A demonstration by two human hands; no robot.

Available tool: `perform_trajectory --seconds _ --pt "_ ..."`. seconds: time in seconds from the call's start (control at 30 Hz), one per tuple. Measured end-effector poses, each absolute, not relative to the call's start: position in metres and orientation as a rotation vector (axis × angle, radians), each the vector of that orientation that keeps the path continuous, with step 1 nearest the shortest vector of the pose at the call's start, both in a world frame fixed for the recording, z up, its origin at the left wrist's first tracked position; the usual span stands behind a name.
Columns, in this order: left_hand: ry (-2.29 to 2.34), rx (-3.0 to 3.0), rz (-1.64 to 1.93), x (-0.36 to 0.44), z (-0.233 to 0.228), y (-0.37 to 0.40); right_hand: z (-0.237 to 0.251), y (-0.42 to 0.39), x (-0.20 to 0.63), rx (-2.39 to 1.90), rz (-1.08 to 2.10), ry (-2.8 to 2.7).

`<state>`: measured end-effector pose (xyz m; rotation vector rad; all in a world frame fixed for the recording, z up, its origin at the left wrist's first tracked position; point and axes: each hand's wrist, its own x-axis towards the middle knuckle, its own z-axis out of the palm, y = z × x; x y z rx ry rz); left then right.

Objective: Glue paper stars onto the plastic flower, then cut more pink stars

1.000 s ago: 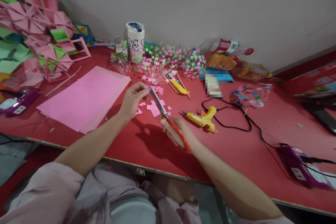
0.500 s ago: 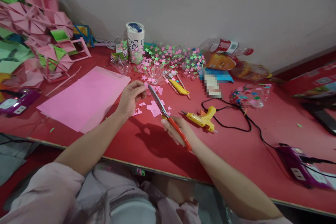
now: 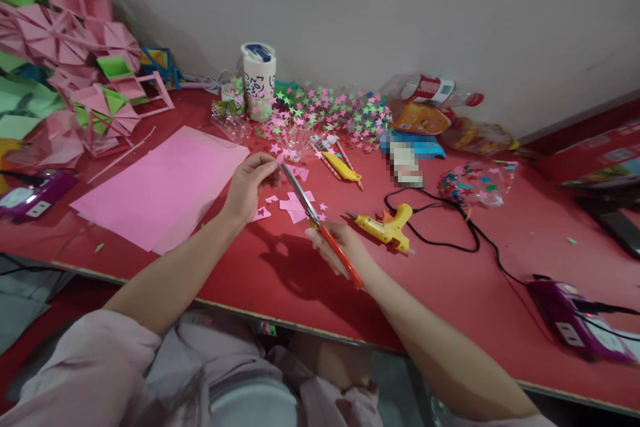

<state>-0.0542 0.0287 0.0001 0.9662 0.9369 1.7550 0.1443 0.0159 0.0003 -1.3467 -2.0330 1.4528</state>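
My right hand (image 3: 337,247) grips red-handled scissors (image 3: 343,259), their metal blades angled up and left, nearly together. Close by the blade tips, my left hand (image 3: 253,183) pinches a small piece of pink paper (image 3: 281,159), mostly hidden by fingers and blades. Beneath the scissors lie pink paper scraps (image 3: 295,205) and a few small pink stars (image 3: 323,207). To the left rests a stack of pink paper sheets (image 3: 165,187). A yellow glue gun (image 3: 385,227) lies just right of my right hand.
Behind my hands stand a white tumbler (image 3: 259,83) and a mass of pink and green stars (image 3: 320,113). A yellow cutter (image 3: 343,167) lies there too. Folded paper shapes (image 3: 85,47) pile up at left. Purple power strips (image 3: 575,320) and a black cord (image 3: 493,250) occupy the sides.
The scissors have shifted very slightly left, with their tips still beside my left fingers. Otherwise both hands stay almost where they were.
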Motion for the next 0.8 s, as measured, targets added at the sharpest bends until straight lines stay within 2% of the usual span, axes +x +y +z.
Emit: perform_trajectory --seconds 0.3,0.8 --pt "0.999 1.089 1.737 -0.0580 0.0031 0.0291 0.0067 0.0168 0.1457 -1.321 1.608 -2.016" --pt "0.967 1.126 1.748 -0.0627 0.0028 0.0311 0.0086 0.0170 0.1440 -1.364 1.638 -1.967"
